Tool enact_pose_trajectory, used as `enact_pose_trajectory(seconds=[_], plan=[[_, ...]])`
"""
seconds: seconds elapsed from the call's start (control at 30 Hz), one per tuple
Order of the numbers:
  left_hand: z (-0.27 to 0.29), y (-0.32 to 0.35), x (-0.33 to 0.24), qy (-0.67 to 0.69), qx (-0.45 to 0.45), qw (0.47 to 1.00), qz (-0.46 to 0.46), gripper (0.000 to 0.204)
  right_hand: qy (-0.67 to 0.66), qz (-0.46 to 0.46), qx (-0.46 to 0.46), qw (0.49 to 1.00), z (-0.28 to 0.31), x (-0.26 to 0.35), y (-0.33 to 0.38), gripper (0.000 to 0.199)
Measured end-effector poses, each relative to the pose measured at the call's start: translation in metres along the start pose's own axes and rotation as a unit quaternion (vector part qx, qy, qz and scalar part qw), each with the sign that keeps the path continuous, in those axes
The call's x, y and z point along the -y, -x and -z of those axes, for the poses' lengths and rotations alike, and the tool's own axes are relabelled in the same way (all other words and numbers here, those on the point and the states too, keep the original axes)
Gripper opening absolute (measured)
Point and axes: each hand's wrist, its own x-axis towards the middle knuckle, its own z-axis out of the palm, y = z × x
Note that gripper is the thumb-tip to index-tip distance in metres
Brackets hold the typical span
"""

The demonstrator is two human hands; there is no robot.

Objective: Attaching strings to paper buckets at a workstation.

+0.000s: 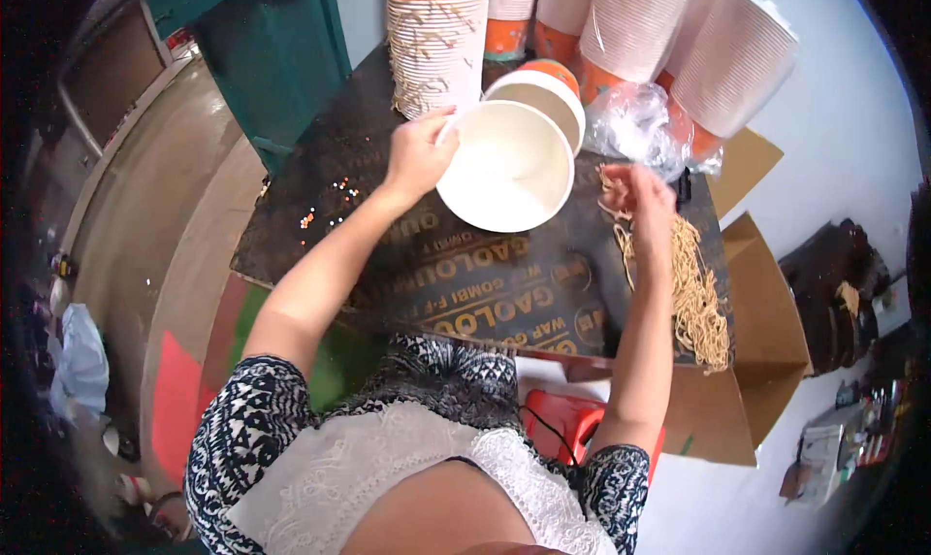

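My left hand point(421, 153) grips the rim of a white paper bucket point(506, 172), tilted so that its pale inside faces me. Behind it a second bucket point(555, 89), orange on its outside, lies tipped on the table. Over to the right, my right hand point(642, 198) is closed, slightly blurred, with tan cord at its fingertips. A bundle of tan cords point(700, 308) hangs under and beside my right wrist, along the table's right edge. Part of the bundle is hidden by my forearm.
A nested bucket stack point(434, 55) with cords on its side stands at the back left. More wrapped stacks point(640, 21) and crumpled clear plastic point(635, 128) fill the back right. Small beads point(339, 191) dot the dark table point(465, 288). An open carton point(761, 303) stands right.
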Motion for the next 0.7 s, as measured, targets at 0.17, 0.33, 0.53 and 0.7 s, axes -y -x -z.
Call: enact_pose_trajectory(seconds=[0.17,0.33,0.53,0.7], plan=[[0.029,0.032,-0.017,-0.087,-0.018,0.996,-0.016,0.018,0.114,0.0,-0.066,0.991,0.047,0.02,0.019,0.018],[0.04,0.06,-0.027,-0.109,-0.015,0.994,-0.008,0.014,0.337,-0.047,-0.051,0.939,0.065,-0.014,0.053,0.013],[0.042,0.079,-0.031,-0.127,-0.026,0.991,0.012,0.019,0.458,0.069,0.009,0.886,0.033,-0.048,0.024,0.01],[0.046,0.094,-0.036,-0.113,0.006,0.991,0.07,0.027,0.624,0.199,-0.008,0.755,0.035,-0.083,-0.017,0.017]])
